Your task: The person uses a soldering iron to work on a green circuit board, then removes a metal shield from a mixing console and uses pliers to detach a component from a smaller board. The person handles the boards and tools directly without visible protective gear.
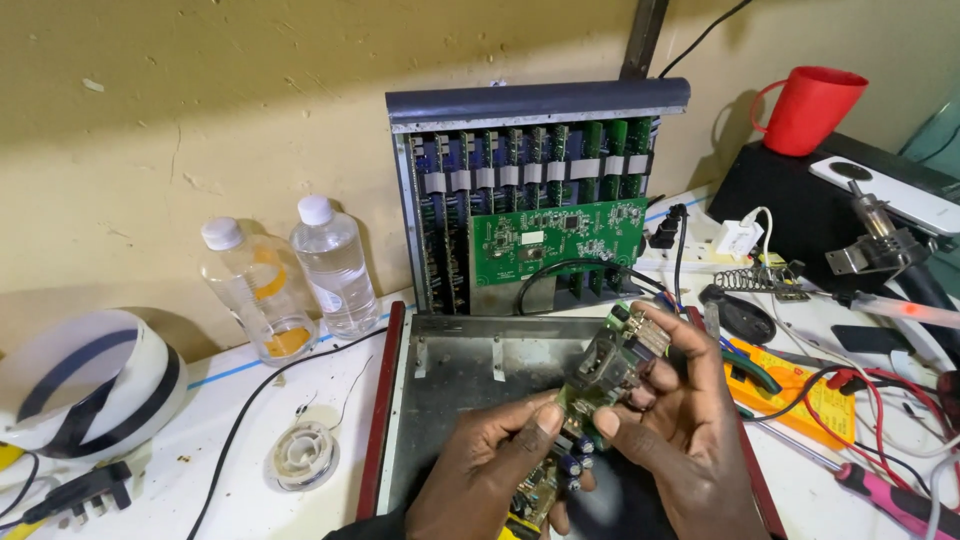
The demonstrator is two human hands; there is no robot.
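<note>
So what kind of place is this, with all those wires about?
Most likely an electronics repair bench. An opened unit full of green circuit boards stands against the wall, a soldering iron stand and yellow multimeter lie nearby, and both hands hold a small circuit board.

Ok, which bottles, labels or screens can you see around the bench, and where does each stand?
Clear plastic bottle: by the wall, left of the open chassis, white cap, clear liquid.
Second bottle: left of the first, white cap, orange band, a little amber liquid.
White sticker: small rectangle on the upright green circuit board.
Yellow multimeter: flat on the table at the right; no screen visible.
</note>
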